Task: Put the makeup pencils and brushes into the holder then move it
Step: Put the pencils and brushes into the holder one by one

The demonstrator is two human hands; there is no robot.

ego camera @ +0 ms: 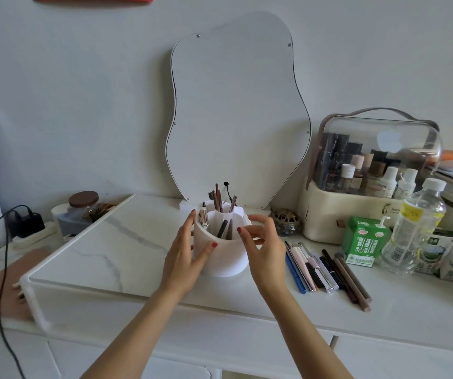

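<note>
Head | left hand [185, 255] cups smooth white lobed holder [221, 259] | right hand [265, 246] beside

Mirror: wavy-edged panel [236, 110], upright against the wall.
Cosmetics case: cream base, clear domed lid [370, 170], bottles inside (labels unreadable).
Ornament: small brass-coloured openwork piece [285, 220], just left of the case.
Drink carton: green [363, 240], straw on top.
Water bottle: clear plastic, white cap [414, 228], beside the carton.
Jar: glass, brown lid [84, 206], far left.
Charger: black plug with cable [30, 224].
</note>
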